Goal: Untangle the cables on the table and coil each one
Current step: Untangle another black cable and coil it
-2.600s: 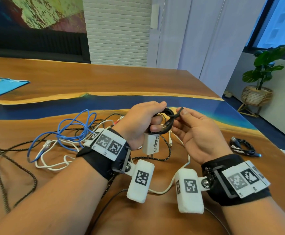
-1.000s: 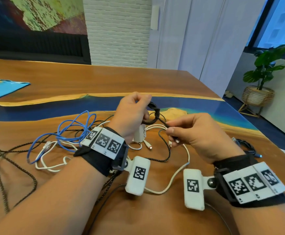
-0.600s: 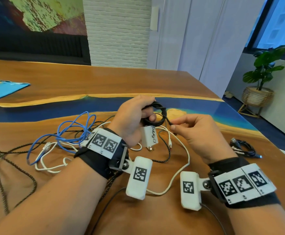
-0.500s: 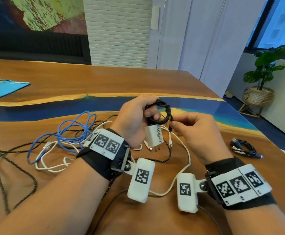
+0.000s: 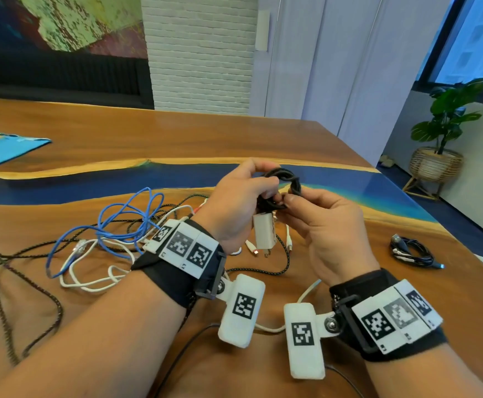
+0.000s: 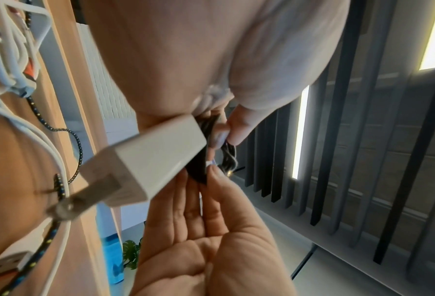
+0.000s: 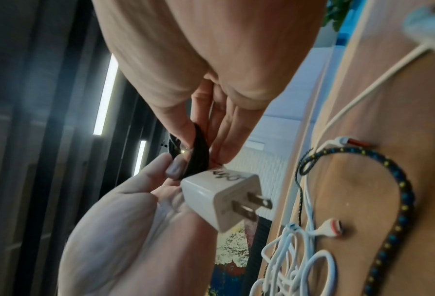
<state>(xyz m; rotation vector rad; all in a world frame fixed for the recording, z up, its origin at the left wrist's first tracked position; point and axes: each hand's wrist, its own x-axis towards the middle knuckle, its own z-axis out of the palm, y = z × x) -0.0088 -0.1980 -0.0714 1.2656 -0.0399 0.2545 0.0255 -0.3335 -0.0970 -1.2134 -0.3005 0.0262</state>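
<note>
My left hand [image 5: 244, 196] grips a small coil of black cable [image 5: 285, 182] above the table, with a white plug adapter [image 5: 263, 234] hanging from it. My right hand [image 5: 315, 216] pinches the lower side of the same coil with thumb and fingertips. In the left wrist view the adapter [image 6: 145, 166] fills the middle, with the black cable [image 6: 227, 156] behind it. The right wrist view shows the adapter [image 7: 221, 198] with two prongs and the black cable [image 7: 198, 150] between the fingers of both hands. A tangle of blue cable [image 5: 111, 225], white cable [image 5: 91, 277] and braided black cable [image 5: 10, 305] lies to the left.
A coiled black cable [image 5: 412, 252] lies on the wooden table [image 5: 177, 136] at the right, near its edge. A blue sheet [image 5: 1, 147] sits at the far left. A potted plant [image 5: 441, 145] stands on the floor beyond the table's right side.
The hands have kept winding the black cable into a tighter coil. My right hand has come in closer and now pinches the coil itself instead of a loose end.
</note>
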